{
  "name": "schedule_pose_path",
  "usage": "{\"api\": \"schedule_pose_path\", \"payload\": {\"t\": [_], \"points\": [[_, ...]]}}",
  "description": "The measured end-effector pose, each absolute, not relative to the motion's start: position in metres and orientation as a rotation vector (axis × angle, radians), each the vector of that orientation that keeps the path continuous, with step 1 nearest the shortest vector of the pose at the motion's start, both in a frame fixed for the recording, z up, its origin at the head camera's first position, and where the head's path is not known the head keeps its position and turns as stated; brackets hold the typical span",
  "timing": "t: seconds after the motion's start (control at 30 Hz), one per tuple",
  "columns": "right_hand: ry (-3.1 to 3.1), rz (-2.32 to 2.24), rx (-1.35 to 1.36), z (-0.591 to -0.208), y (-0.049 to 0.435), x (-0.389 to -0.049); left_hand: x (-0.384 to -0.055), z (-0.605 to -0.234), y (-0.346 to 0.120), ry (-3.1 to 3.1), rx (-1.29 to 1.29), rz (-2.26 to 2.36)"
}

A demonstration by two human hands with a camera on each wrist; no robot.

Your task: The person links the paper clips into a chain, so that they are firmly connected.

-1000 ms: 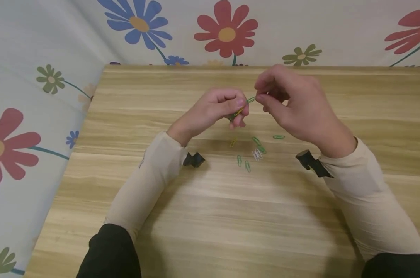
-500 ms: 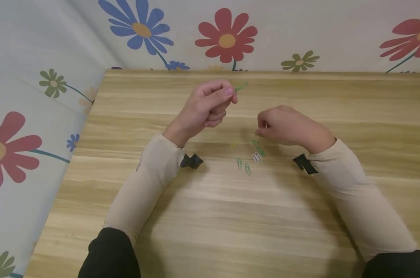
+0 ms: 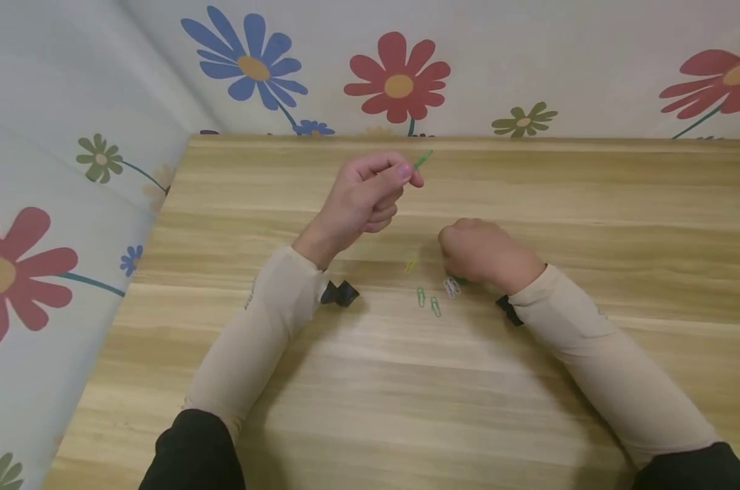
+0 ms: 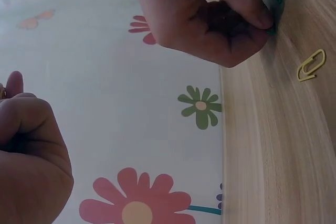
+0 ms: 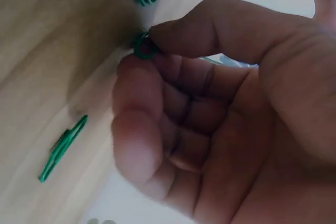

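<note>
The right hand (image 3: 483,252) at the table (image 3: 370,367), thumb and fingertips pinching a green clip (image 5: 146,45) just beyond the white clips (image 3: 452,287).
The right hand has come away from the left hand (image 3: 370,187) and down; gathering a further clip now seems the step in hand. The left hand, raised farther beyond the white clips, pinches another green clip (image 3: 423,159).
</note>
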State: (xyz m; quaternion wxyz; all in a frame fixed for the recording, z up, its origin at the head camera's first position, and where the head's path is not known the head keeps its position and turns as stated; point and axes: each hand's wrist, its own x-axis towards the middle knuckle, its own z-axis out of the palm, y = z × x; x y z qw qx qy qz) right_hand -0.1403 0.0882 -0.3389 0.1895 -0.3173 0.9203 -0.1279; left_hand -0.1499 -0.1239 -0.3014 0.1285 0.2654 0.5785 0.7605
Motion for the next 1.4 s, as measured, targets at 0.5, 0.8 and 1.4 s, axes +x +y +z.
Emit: {"api": "schedule_pose_path", "payload": {"t": [0.5,0.8,1.4], "points": [[2.418,-1.773,-0.979,-0.276,0.113,-0.133,-0.142,-0.300,-0.123,1.880,0.838,2.132],[2.466,-1.856,-1.188,-0.276,0.109,-0.129,-0.135,-0.294,-0.117,2.051,0.854,1.993],[2.661,-1.629,-1.337,-0.274,0.107,-0.125,-0.136,-0.292,-0.118,1.983,0.855,2.015]]}}
